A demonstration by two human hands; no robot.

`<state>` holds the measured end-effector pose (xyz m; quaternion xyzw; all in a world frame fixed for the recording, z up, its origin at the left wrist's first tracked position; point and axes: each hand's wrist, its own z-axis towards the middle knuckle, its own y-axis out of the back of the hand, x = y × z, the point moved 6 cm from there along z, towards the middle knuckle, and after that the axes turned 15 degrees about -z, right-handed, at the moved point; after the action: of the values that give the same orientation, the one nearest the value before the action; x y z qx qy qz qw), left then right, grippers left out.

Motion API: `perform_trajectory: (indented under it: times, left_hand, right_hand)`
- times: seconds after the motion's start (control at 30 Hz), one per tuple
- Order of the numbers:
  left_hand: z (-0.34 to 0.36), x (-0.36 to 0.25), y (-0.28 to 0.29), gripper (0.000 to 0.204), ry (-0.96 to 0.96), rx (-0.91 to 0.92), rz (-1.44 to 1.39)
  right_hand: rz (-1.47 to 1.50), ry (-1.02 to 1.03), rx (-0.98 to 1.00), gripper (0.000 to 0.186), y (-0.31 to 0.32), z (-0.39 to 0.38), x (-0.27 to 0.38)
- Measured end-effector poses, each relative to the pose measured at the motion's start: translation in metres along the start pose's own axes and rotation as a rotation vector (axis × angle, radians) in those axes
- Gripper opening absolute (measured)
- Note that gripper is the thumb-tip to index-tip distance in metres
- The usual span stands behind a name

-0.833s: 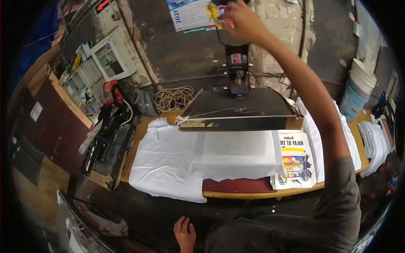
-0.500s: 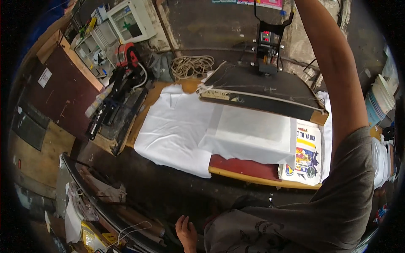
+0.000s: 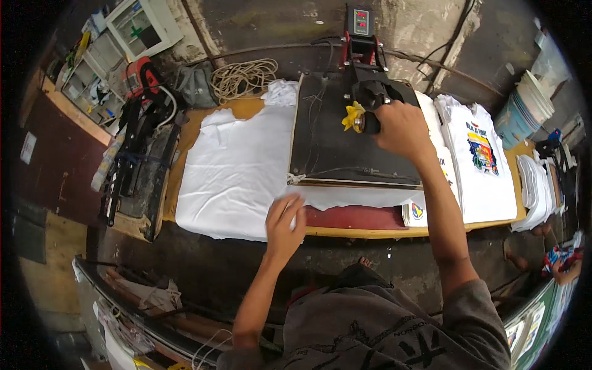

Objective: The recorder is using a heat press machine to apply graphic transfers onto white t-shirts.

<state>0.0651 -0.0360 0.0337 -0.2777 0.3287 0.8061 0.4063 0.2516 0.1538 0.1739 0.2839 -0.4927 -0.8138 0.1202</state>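
Note:
My right hand (image 3: pixel 404 132) is closed around the handle of the heat press, beside a yellow flower-shaped knob (image 3: pixel 353 117). The dark upper plate (image 3: pixel 333 139) of the heat press lies lowered over the table, hiding most of the pale sheet (image 3: pixel 351 197) beneath it. A white shirt (image 3: pixel 237 166) spreads flat to the left of the plate, its creases showing. Near its lower right edge hovers my left hand (image 3: pixel 285 228), slightly blurred, fingers apart with nothing seen in them. A red pad (image 3: pixel 354 217) shows below the sheet's edge.
White printed shirts (image 3: pixel 484 163) lie stacked at right, near blue-and-white buckets (image 3: pixel 524 111). Another black press (image 3: pixel 142 148) stands at left. Coiled rope (image 3: pixel 243 80) rests at the back. A digital control box (image 3: pixel 359 23) tops the machine. Another person's hand (image 3: pixel 566 271) shows far right.
The press's upper plate has come down from its raised position. My right arm has lowered onto the handle, and my left hand has moved up toward the shirt's edge. The view has shifted.

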Motion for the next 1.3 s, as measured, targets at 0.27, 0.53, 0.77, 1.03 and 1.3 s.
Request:
perform_trajectory:
  times: [0.27,0.53,0.77,1.03,1.3]
  left_hand:
    - [0.201,-0.091,-0.097,0.018,-0.434,0.091,-0.287]
    - [0.211,-0.08,-0.137,0.031,0.161,0.527,-0.132]
    - [0.168,-0.052,-0.143,0.031,-0.295,0.29,-0.116]
    - [0.171,-0.047,-0.144,0.029,-0.142,0.419,-0.212]
    - [0.171,-0.048,-0.153,0.029,-0.054,0.493,-0.189]
  right_hand:
    - [0.131,-0.05,-0.079,0.02,-0.005,0.001,0.001]
    - [0.199,-0.038,-0.145,0.024,0.002,-0.01,0.0]
    - [0.229,-0.175,-0.064,0.024,-0.053,-0.034,0.022]
    - [0.227,-0.25,-0.228,0.017,-0.045,-0.037,0.024]
    - [0.13,-0.374,-0.411,0.015,-0.037,-0.05,0.029]
